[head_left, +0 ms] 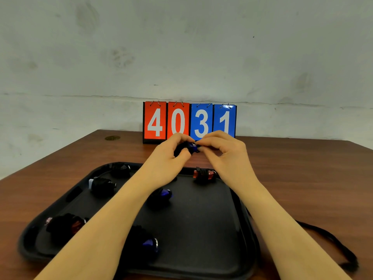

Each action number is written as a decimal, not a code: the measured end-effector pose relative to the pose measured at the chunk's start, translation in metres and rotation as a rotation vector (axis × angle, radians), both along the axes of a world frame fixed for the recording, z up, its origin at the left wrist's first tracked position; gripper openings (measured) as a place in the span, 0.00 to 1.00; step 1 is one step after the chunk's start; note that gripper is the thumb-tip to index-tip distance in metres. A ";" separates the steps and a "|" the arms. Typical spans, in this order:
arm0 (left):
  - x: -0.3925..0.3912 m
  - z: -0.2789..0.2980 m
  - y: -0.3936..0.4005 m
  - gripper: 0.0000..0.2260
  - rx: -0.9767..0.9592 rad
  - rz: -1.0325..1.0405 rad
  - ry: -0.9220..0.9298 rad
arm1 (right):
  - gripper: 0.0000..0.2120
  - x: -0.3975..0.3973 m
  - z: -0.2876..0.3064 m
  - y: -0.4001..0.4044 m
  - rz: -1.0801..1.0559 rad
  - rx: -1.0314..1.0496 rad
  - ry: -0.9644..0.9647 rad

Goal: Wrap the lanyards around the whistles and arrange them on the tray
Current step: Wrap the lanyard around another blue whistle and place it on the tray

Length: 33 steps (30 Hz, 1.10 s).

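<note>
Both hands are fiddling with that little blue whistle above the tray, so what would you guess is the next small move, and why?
Probably finish tucking the cord, then set it down on the tray. The left hand and right hand both pinch the blue whistle, which already looks wound in black lanyard. Six wrapped whistles lie on the tray, with bare space at its right.

Black tray (232, 249), brown table (302, 178), red & blue scoreboard (189, 122) w/ white digits.

My left hand (171, 150) and right hand (220, 147) pinched a blue whistle (190, 147) above the black tray (201, 229). Wrapped whistles lay on it. A loose black lanyard (333, 241) trailed beside its right edge.
</note>
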State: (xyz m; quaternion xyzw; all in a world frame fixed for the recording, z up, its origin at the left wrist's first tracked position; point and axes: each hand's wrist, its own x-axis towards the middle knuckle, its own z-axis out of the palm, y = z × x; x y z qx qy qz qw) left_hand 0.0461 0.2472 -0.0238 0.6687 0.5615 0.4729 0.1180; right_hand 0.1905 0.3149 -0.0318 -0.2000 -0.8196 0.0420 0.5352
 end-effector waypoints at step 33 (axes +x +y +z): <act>0.000 -0.002 0.005 0.02 0.096 0.008 -0.124 | 0.06 -0.006 -0.001 -0.007 -0.009 0.165 -0.200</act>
